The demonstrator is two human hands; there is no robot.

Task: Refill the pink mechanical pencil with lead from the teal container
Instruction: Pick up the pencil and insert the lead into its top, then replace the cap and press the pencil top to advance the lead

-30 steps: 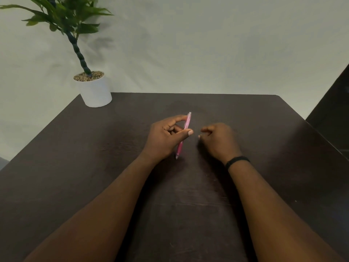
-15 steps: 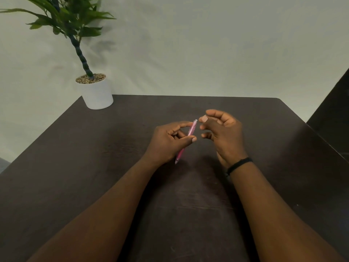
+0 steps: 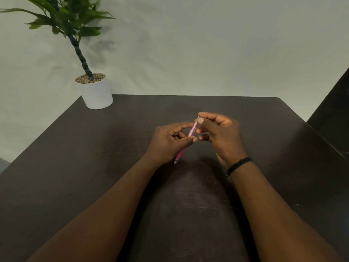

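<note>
My left hand (image 3: 170, 142) grips the pink mechanical pencil (image 3: 192, 131) around its middle, holding it tilted above the dark table (image 3: 117, 148) with the tip pointing down toward me. My right hand (image 3: 221, 133) pinches the pencil's top end between thumb and forefinger. Whether a lead sits in those fingers is too small to tell. No teal container shows anywhere in view.
A white pot (image 3: 97, 93) with a green plant (image 3: 64, 17) stands at the table's far left corner. A dark panel (image 3: 334, 118) rises at the right edge. A black band (image 3: 238, 165) circles my right wrist.
My right hand rose from the table and came to the pencil's top end, closing thumb and forefinger there. My left hand kept its hold and tilted the pencil slightly right.
</note>
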